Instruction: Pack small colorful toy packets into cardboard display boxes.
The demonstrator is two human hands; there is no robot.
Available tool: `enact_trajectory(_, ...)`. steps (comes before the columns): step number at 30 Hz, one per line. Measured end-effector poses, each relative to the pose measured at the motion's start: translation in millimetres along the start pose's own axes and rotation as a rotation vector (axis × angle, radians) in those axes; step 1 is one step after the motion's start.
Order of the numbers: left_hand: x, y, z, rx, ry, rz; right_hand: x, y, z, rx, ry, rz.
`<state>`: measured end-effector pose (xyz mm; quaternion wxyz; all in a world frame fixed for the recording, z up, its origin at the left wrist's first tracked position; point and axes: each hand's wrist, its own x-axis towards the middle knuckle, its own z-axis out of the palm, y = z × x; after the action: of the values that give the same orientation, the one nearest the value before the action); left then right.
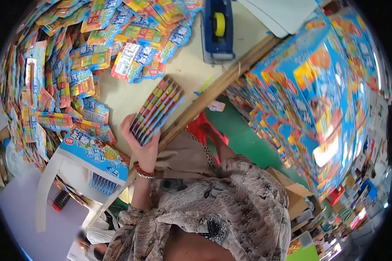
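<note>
My left hand (140, 141) is wrapped round a neat stack of colourful blister packs (159, 108), held edge-up over the table near its wooden edge. Left of that hand stands an open blue-and-white display box (85, 150) with a row of packs (102, 182) inside. Lower than the table edge, in shade, my right hand (211, 134) reaches down beside something red (197, 127). Its fingers are too dim to make out, so I cannot tell whether it grips the red thing.
Loose blister packs (87, 56) are heaped over the table's left and far side. A blue tape dispenser (217, 32) and white sheets (283, 15) lie at the back. Tall stacks of blue printed packaging (309, 95) stand on the right. An open cardboard box (294, 195) sits lower right.
</note>
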<state>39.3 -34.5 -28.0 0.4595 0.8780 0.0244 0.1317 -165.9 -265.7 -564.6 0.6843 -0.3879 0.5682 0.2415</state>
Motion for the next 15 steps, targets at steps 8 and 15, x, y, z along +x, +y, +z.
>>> enact_trajectory(8,5,-16,-18,0.055,0.004,-0.014,-178,42,-30,-0.709,-0.318,-0.374)
enact_trajectory(15,-7,0,-7,-0.121,-0.055,-0.057,-238,6,-42,-0.928,-0.241,-0.296)
